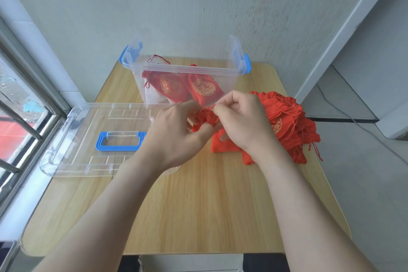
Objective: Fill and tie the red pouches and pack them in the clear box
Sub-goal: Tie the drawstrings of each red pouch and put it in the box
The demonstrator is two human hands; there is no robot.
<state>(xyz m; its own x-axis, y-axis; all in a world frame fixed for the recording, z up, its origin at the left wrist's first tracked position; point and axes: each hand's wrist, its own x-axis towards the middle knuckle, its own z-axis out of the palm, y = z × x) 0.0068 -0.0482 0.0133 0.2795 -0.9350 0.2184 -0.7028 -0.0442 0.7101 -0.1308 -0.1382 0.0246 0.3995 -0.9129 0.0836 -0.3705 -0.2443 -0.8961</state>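
Two red fabric pouches with gold round prints (199, 88) lie inside the clear plastic box with blue latches (185, 70), which stands open at the far end of the light wooden table (198, 205). Just in front of the box, both hands meet over a small red drawstring pouch (206, 117). The left hand (176, 137) curls its fingers round the pouch's gathered neck. The right hand (240, 119) pinches the thin red cord at its mouth between thumb and forefinger. Right of the box, near its front corner, sits a loose heap of flat red pouches (291, 121). Left of the box and nearer the person lies the clear flat lid with a blue handle (72, 139).
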